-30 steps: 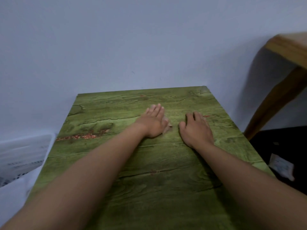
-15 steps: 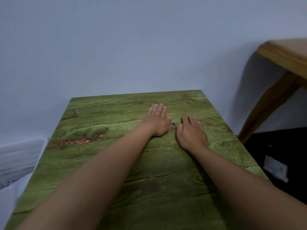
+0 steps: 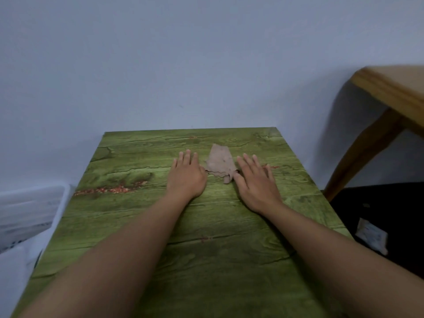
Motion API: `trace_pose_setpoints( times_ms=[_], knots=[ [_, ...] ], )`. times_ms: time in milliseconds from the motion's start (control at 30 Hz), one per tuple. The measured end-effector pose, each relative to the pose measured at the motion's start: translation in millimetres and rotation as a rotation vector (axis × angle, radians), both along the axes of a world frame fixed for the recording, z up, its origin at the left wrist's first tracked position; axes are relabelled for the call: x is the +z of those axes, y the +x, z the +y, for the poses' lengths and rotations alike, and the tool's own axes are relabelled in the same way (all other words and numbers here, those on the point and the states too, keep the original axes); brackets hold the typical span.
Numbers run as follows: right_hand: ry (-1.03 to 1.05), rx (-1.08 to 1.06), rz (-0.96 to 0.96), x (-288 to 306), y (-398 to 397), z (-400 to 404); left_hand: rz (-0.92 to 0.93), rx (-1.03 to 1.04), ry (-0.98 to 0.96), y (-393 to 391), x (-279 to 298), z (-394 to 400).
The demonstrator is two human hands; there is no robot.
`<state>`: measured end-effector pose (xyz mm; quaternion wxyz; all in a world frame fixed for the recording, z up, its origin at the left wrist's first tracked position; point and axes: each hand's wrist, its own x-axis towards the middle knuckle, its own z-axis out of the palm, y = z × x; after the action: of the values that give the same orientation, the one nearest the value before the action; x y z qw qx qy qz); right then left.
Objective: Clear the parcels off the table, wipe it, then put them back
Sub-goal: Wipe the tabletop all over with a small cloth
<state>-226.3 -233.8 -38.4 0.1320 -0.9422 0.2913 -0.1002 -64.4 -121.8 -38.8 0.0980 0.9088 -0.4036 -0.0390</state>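
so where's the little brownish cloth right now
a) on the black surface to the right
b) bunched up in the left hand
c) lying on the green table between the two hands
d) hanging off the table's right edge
c: the cloth lies flat on the green table, with the left hand and the right hand open, palms down, on either side of it.
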Motion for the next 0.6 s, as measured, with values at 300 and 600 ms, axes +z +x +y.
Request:
trace_pose_setpoints(
  times_ms=[300,600],
  knots=[
    [-0.029,0.189,0.217,14.7,56.0,-4.0,-0.022,0.034,-0.086,0.6,-2.5,-0.8],
    [0.034,0.073,0.33,10.5,44.8,-56.3,-0.01,0.027,-0.062,2.3,-6.2,-0.7]
  ],
)
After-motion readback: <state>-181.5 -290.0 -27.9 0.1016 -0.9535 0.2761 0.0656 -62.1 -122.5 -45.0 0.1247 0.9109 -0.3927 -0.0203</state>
